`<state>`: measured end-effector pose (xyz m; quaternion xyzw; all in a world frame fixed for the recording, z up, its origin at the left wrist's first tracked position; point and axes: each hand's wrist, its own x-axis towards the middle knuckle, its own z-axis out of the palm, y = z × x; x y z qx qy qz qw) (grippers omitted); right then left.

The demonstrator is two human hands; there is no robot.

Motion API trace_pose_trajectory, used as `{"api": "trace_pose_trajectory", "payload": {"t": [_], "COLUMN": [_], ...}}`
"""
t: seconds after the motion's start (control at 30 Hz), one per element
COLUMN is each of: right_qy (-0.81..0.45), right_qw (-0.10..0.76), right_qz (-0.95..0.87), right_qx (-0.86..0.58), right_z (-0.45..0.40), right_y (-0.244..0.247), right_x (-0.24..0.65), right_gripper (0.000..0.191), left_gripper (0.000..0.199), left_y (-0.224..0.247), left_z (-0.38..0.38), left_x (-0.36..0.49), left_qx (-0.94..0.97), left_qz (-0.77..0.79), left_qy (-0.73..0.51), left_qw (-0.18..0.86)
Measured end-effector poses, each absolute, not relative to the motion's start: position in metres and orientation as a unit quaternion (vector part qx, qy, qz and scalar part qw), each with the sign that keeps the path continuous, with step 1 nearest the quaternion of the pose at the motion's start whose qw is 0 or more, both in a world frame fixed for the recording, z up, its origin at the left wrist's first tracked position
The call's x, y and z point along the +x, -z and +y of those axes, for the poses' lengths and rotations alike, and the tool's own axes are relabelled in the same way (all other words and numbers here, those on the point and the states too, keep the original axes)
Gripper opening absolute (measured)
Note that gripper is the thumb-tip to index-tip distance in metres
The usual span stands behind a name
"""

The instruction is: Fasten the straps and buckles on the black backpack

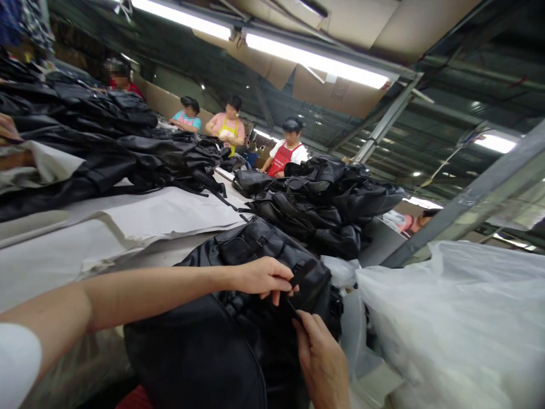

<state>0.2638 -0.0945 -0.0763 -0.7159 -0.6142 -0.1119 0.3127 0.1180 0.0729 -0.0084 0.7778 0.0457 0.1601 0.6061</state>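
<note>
A large black leather-look backpack (pixel 191 346) lies in front of me, its buckled flap and pockets facing up toward the table. Above its middle, a short length of black strap (pixel 290 308) runs between my hands. My left hand (pixel 270 277) reaches in from the left with its fingers closed on the strap's upper end. From below, my right hand (pixel 321 355) pinches the lower end between thumb and forefinger. Both hands are close together over the bag, and the strap's far ends are hidden by the fingers.
More black bags (pixel 315 199) are heaped beyond, with another heap (pixel 85 136) along the left. Pale sheets (pixel 170 210) cover the table. Clear plastic (pixel 460 324) bulges at the right, near a slanted metal post (pixel 468 199). Several people, one in a red apron (pixel 284 159), work behind.
</note>
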Motion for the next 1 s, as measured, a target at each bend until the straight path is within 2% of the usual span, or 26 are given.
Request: {"api": "trace_pose_trajectory", "payload": {"t": [0.1,0.2,0.3,0.37,0.4,0.5,0.57,0.63,0.7,0.77,0.87,1.0], "right_qy": [0.010,-0.072,0.064,0.171,0.198,0.201,0.173,0.160,0.157,0.130,0.021,-0.105], "right_qw": [0.336,0.352,0.353,0.274,0.217,0.057,-0.011,-0.030,0.025,0.148,0.310,0.365], "right_qz": [-0.644,-0.626,-0.636,-0.699,-0.731,-0.792,-0.818,-0.831,-0.823,-0.793,-0.721,-0.665], "right_qx": [-0.687,-0.693,-0.684,-0.638,-0.616,-0.574,-0.548,-0.532,-0.545,-0.577,-0.619,-0.643], "right_z": [-0.092,-0.084,-0.064,-0.044,-0.033,-0.003,0.011,0.019,0.022,0.022,0.021,0.016], "right_y": [0.060,0.041,0.026,0.017,0.012,-0.001,-0.006,-0.004,0.004,0.015,0.024,0.019], "right_x": [0.274,0.298,0.325,0.336,0.338,0.336,0.332,0.331,0.335,0.343,0.352,0.354], "right_gripper": [0.041,0.050,0.042,0.035,0.040,0.050,0.040,0.028,0.024,0.022,0.025,0.031], "left_gripper": [0.015,0.028,0.043,0.049,0.051,0.050,0.048,0.046,0.044,0.042,0.032,0.022], "left_y": [0.002,0.011,0.030,0.042,0.046,0.052,0.052,0.051,0.050,0.049,0.046,0.041], "left_z": [0.072,0.080,0.089,0.093,0.094,0.094,0.093,0.092,0.091,0.091,0.090,0.089], "left_x": [0.131,0.138,0.140,0.140,0.141,0.141,0.142,0.141,0.140,0.140,0.144,0.159], "left_qx": [0.750,0.712,0.655,0.626,0.617,0.608,0.606,0.603,0.601,0.602,0.612,0.627], "left_qz": [0.024,0.038,0.059,0.063,0.062,0.051,0.048,0.050,0.059,0.074,0.111,0.156], "left_qy": [-0.147,-0.193,-0.248,-0.258,-0.254,-0.228,-0.213,-0.209,-0.212,-0.206,-0.177,-0.166], "left_qw": [0.645,0.674,0.711,0.734,0.742,0.759,0.765,0.768,0.769,0.768,0.762,0.745]}}
